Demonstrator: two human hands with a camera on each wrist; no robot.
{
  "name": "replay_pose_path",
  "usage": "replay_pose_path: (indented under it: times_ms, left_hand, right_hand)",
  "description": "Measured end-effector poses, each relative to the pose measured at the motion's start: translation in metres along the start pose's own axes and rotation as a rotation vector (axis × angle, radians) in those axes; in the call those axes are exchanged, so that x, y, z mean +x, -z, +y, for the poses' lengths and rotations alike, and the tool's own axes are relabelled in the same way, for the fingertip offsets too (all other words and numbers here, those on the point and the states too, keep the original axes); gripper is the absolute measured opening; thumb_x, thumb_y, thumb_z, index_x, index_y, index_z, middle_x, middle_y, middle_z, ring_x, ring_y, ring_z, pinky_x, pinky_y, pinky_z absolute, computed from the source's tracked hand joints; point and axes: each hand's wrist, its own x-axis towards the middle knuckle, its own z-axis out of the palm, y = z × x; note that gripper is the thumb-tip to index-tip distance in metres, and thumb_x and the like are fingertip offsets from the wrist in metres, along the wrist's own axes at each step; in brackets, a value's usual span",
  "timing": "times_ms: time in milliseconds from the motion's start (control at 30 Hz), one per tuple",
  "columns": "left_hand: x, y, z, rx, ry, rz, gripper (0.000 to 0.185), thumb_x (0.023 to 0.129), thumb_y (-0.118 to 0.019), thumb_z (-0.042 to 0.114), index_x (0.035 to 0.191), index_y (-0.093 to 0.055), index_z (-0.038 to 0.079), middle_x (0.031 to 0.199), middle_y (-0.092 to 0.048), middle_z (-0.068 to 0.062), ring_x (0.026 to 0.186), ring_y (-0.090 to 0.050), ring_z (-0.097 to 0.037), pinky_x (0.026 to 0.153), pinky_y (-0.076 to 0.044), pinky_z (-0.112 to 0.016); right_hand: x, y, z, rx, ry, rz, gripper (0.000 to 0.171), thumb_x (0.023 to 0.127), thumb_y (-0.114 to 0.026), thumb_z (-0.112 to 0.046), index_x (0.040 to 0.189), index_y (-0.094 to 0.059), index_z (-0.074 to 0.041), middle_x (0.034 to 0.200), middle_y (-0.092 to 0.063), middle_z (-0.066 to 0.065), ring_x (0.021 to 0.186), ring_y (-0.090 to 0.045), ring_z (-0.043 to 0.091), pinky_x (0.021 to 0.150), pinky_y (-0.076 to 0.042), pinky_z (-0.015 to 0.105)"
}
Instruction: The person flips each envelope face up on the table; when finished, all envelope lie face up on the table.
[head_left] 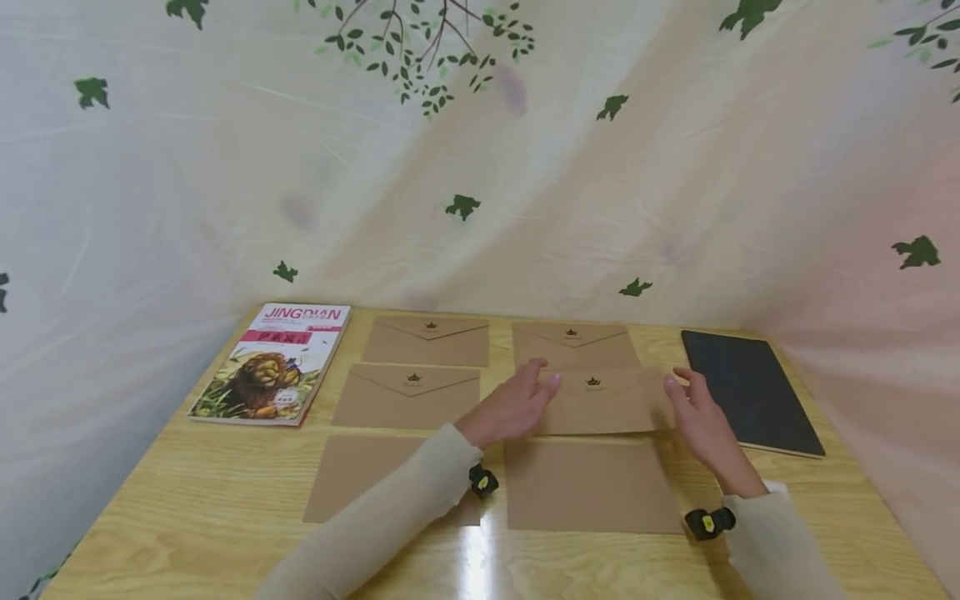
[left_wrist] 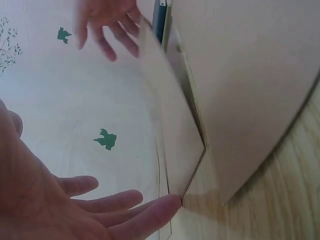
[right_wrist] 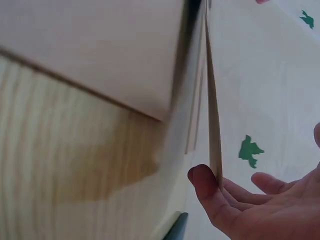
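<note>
A brown kraft envelope (head_left: 600,400) with a small crown mark sits in the right column of envelopes, its near side raised off the wooden table (head_left: 187,517). My left hand (head_left: 525,400) is at its left edge, fingers straight, and in the left wrist view one fingertip (left_wrist: 165,207) touches a corner of the envelope (left_wrist: 170,125). My right hand (head_left: 693,408) is at its right edge. In the right wrist view the envelope (right_wrist: 214,125) shows edge-on, pinched between the thumb (right_wrist: 205,185) and the fingers behind it.
Several more kraft envelopes lie flat around it: two at the back (head_left: 427,340) (head_left: 573,343), one mid left (head_left: 408,396), two in front (head_left: 360,475) (head_left: 592,487). A lion-cover book (head_left: 273,362) lies at left, a black notebook (head_left: 750,392) at right. A leaf-print cloth (head_left: 480,167) hangs behind the table.
</note>
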Motion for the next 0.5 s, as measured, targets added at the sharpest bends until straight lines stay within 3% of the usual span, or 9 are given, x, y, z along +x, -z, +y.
replay_pose_path:
  times_ms: [267, 500]
  left_hand:
    - [-0.0015, 0.0024, -0.0023, 0.06, 0.023, 0.021, 0.072, 0.097, -0.016, 0.061, 0.148, -0.024, 0.011, 0.146, -0.035, -0.013, 0.125, -0.044, -0.031, 0.103, -0.034, -0.046]
    - [-0.0017, 0.0037, -0.0027, 0.067, 0.01, 0.028, 0.07, 0.098, -0.018, 0.059, 0.148, -0.025, 0.01, 0.143, -0.04, -0.015, 0.121, -0.048, -0.03, 0.102, -0.035, -0.045]
  right_hand:
    - [0.007, -0.01, 0.0073, -0.055, -0.008, -0.032, 0.07, 0.1, -0.023, -0.053, 0.144, -0.022, 0.001, 0.131, -0.04, 0.034, 0.118, -0.041, 0.048, 0.09, -0.036, 0.059]
    - [0.0094, -0.0111, 0.0067, -0.101, -0.03, -0.052, 0.073, 0.099, -0.021, -0.056, 0.142, -0.026, 0.003, 0.134, -0.038, 0.033, 0.121, -0.037, 0.05, 0.093, -0.033, 0.061]
